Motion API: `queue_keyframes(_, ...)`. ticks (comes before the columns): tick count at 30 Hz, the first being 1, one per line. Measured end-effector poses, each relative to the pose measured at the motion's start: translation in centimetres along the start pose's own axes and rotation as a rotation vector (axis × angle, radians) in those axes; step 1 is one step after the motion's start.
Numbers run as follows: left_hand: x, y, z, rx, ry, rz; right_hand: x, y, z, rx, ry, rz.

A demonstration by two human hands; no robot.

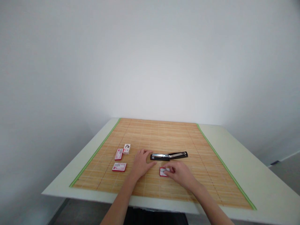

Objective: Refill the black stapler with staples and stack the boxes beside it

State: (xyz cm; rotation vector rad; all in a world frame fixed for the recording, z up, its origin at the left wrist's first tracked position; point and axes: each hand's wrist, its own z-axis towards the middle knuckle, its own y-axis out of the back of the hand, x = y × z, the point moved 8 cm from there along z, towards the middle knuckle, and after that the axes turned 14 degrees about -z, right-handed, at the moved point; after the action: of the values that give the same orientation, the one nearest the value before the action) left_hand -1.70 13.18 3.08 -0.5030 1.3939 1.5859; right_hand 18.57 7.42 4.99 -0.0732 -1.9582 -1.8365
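Note:
A black stapler (160, 157) lies swung wide open on the bamboo mat, its silvery magazine on the left and its top arm stretched out to the right. My left hand (141, 163) rests on the mat by the stapler's left end, thumb and fingers apart, with nothing in it. Nearer to me, the bent fingers of my right hand (180, 172) close over the right part of a small red-and-white box (162, 172). Those fingers hide part of this box, and a greyish patch shows beside the fingertips.
Left of my left hand lie two flat red-and-white boxes, an upper one (118, 154) and a lower one (119, 167). A small white box (127, 149) touches or nearly touches the upper one. The green-edged bamboo mat (159, 134) covers much of the white table (231, 153), with a wall behind.

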Motion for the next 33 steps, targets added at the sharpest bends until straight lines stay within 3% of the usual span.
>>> queue_keyframes(6, -0.1, -1.9, -0.3, 0.119, -0.013, 0.022, 0.4, 0.2, 1.4, -0.030, -0.033, -0.055)
queue_keyframes(16, -0.8, -2.2, -1.4, 0.122, 0.007, 0.019, 0.9, 0.6, 3.9, -0.007, 0.004, -0.113)
queue_keyframes(20, -0.8, -2.2, -1.4, 0.114, 0.006, 0.016, 0.8, 0.4, 3.8, 0.011, -0.007, -0.126)
queue_keyframes(27, -0.6, -2.3, -1.4, 0.102, -0.002, 0.007, -0.9, 2.0, 2.3, -0.032, -0.076, -0.183)
queue_keyframes(33, -0.7, -2.3, -1.3, 0.110, -0.003, -0.007, 1.5, 1.0, 1.7, -0.005, -0.026, -0.238)
